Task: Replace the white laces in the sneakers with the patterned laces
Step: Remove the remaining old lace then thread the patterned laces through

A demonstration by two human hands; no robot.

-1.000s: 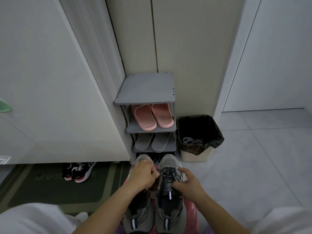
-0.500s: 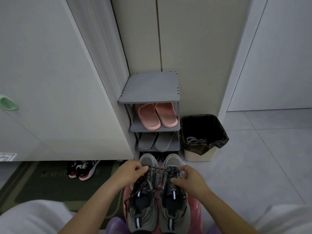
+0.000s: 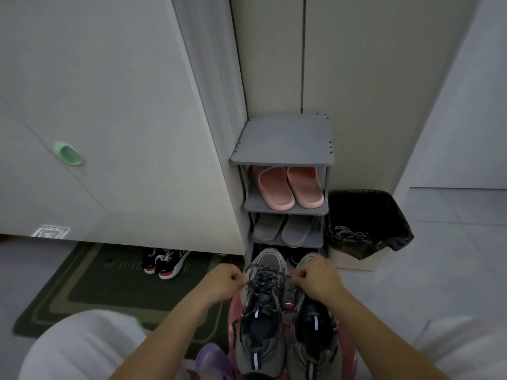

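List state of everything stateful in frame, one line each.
left hand, pinches one end of the patterned lace.
right hand, pinches its other end.
left sneaker, patterned lace threaded, untied, pulled out sideways.
right sneaker, upright alongside; lacing mostly hidden under right hand.
trash bin, open, lined; pale laces inside.
pink slippers, paired on shoe rack shelf.
grey slippers, paired on shelf below.

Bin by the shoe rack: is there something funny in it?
Yes. A tangle of pale laces lies in the black-lined bin, right of the rack. Laces are odd rubbish; they may be the old ones pulled from the sneakers. Nothing else looks spilled or broken.
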